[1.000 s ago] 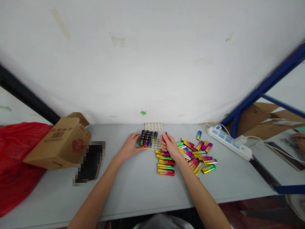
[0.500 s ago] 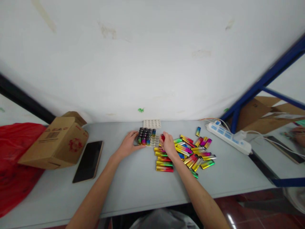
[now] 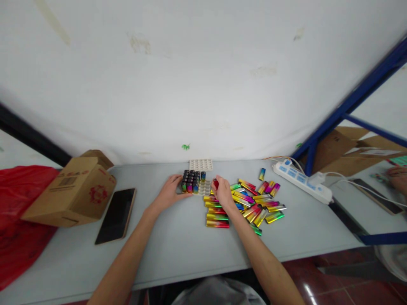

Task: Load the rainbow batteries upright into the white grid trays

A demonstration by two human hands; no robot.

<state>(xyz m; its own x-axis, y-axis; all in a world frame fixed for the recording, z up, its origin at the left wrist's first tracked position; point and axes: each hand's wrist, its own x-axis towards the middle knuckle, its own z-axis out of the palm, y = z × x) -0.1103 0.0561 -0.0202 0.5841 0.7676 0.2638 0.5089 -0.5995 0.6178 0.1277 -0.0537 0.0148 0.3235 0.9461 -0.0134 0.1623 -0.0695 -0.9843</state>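
Note:
Several batteries (image 3: 190, 181) with black tops stand upright in the left part of a white tray with round holes (image 3: 204, 187). My left hand (image 3: 170, 191) rests at the tray's left side, thumb and fingers apart around its corner. Just right of the tray, my right hand (image 3: 222, 191) pinches a red battery (image 3: 216, 183). Beneath and beside that hand, several shiny batteries (image 3: 218, 223) in yellow, red and green lie flat in a row, with a looser pile (image 3: 254, 207) to the right. A second white tray (image 3: 201, 164) with holes sits against the wall.
A cardboard box (image 3: 73, 190), a red plastic bag (image 3: 25, 220) and a dark tablet (image 3: 116, 216) are at the left. A white power strip (image 3: 302, 182) with cables lies at the right, near a blue metal frame (image 3: 327, 127). Another person's hand (image 3: 399, 178) shows at the far right.
The whole view has shifted slightly. My hands keep nearly the same places by the tray, and the red battery is still in my right hand.

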